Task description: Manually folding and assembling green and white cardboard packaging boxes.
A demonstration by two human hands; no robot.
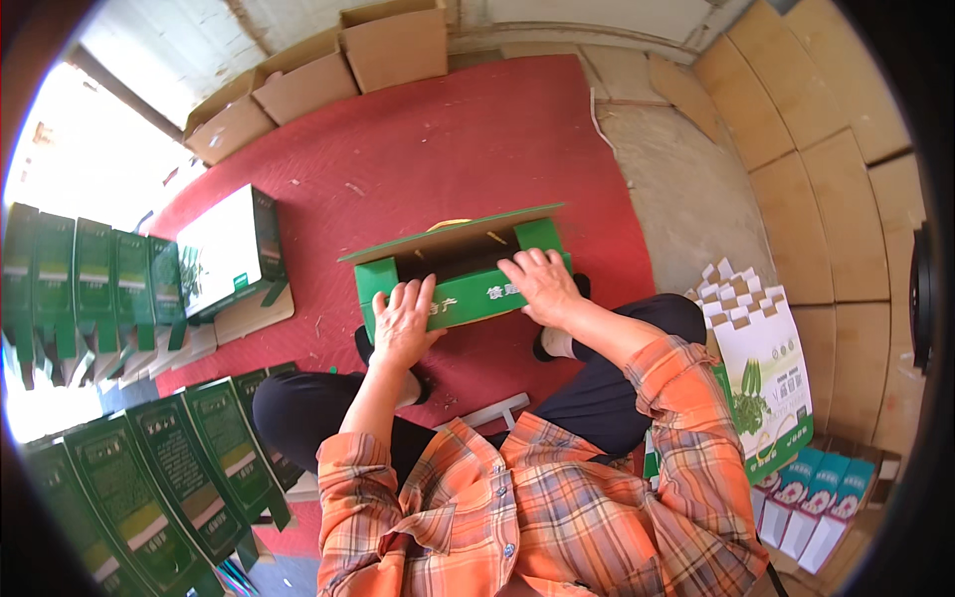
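Note:
A green cardboard gift box (466, 298) with pale lettering stands in front of me between my feet, its top open. The long lid flap (453, 235) is raised along the far side, with a bit of yellow handle (448, 225) behind it. My left hand (400, 316) holds the near wall towards its left end, fingers at the upper edge and thumb lower on the face. Towards the right end, my right hand (540, 284) grips the same wall, its fingertips bent over the edge. The inside of the box is dark and mostly hidden.
Red carpet (477, 139) covers the floor. Rows of green boxes (159, 468) stand left, near a white-and-green box (224, 254). Open brown cartons (393, 45) line the back. At right are stacked cartons (846, 199), flat white-green box blanks (761, 368) and small teal boxes (816, 497).

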